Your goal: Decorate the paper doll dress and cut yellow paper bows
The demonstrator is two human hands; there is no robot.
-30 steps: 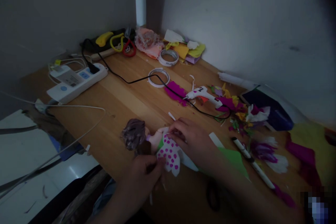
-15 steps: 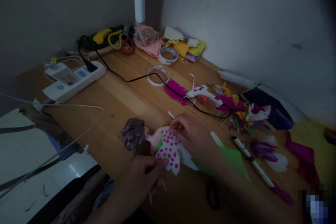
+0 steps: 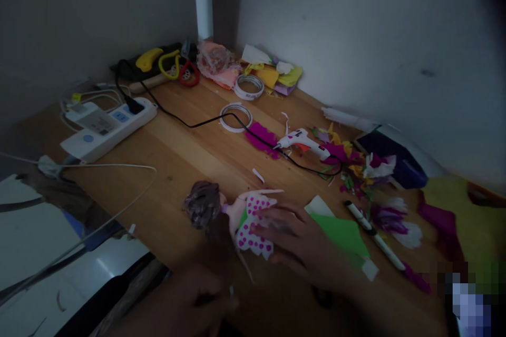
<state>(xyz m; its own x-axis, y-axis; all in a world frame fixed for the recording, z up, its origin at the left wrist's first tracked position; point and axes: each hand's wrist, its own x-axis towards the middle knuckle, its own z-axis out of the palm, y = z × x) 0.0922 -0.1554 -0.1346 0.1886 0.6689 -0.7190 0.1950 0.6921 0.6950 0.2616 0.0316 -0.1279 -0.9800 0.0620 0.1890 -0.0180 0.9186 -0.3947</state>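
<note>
Down at the near edge of the bench (image 3: 190, 142), I see the doll (image 3: 233, 213) lying on its side in a white dress with magenta dots. No readable writing anywhere; the power strip (image 3: 108, 124) labels are too small. My right hand (image 3: 296, 242) lies flat on the skirt, fingers loosely spread, pinching nothing. My left hand (image 3: 193, 297) is blurred and dark; its grip I cannot tell. Green paper (image 3: 343, 231) sits just beside, a marker (image 3: 373, 239) beyond it.
</note>
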